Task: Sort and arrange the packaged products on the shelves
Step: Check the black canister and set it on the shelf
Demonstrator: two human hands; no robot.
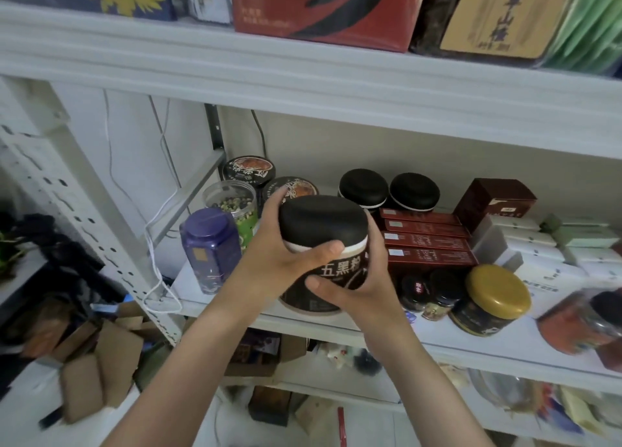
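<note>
Left hand [274, 256] and right hand [365, 280] grip black-lidded jar [323, 219].

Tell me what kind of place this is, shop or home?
Probably a small shop's stockroom: white metal shelving packed with duplicate black-lidded jars and stacked red boxes, flattened cardboard below left.

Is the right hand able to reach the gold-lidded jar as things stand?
Probably not at once. The right hand grips the black-lidded jar together with the left hand. The gold-lidded jar stands at the shelf front with nothing before it, so the way looks free.
</note>
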